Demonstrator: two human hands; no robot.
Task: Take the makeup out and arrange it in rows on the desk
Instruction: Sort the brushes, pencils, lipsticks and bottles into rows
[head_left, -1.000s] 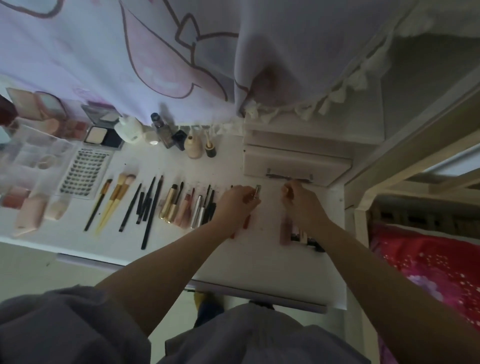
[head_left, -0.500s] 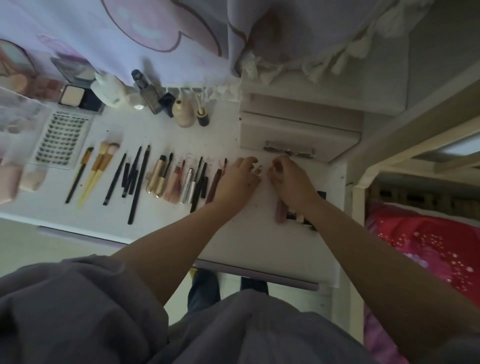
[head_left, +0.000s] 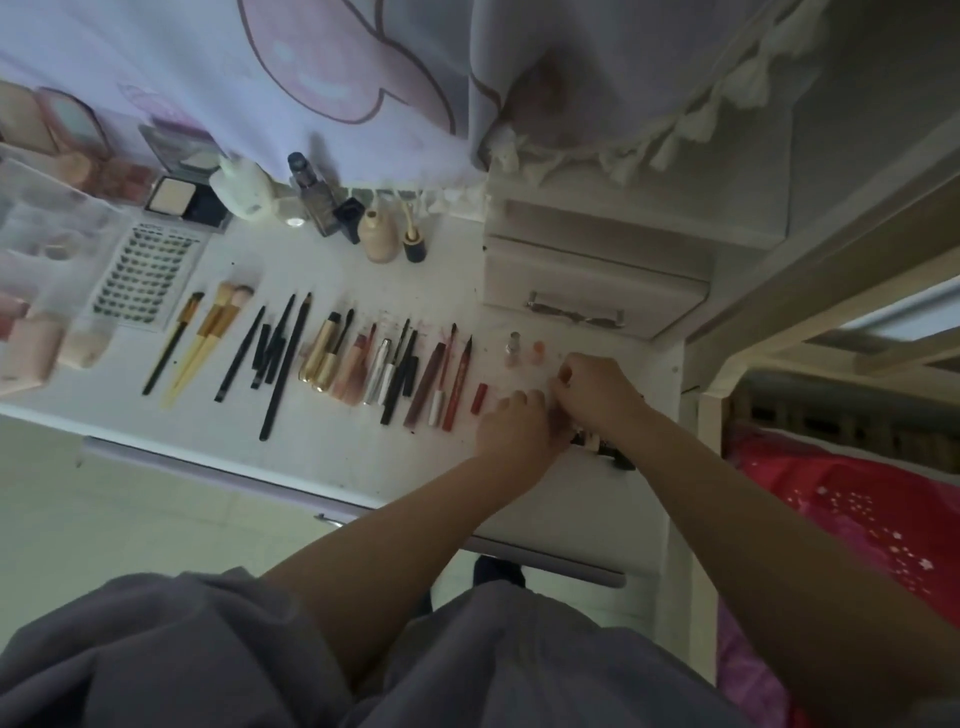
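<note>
On the white desk (head_left: 363, 467) a row runs left to right: brushes (head_left: 208, 338), black pencils (head_left: 275, 358), gold tubes (head_left: 322, 356), then lip pencils and liners (head_left: 447, 379). A short red lipstick (head_left: 479, 398) lies at the row's end. A silver-capped mini tube (head_left: 514, 349) and an orange one (head_left: 536, 352) stand behind it. My left hand (head_left: 514, 426) curls around a pinkish tube (head_left: 558, 422). My right hand (head_left: 597, 389) touches it from the right, fingers curled over a small pile of dark tubes (head_left: 602, 447). What its fingertips hold is hidden.
Bottles (head_left: 379, 236), a white jar (head_left: 244, 189), compacts (head_left: 179, 200), a lash card (head_left: 148, 275) and a clear organiser (head_left: 47, 228) fill the desk's back left. A closed drawer unit (head_left: 592, 291) stands behind my hands. A curtain hangs above. A red bed (head_left: 857, 519) lies to the right.
The silver-capped tube that both hands held now stands on the desk beside an orange one. Both hands have dropped back toward me onto the pile. The camera has swung right.
</note>
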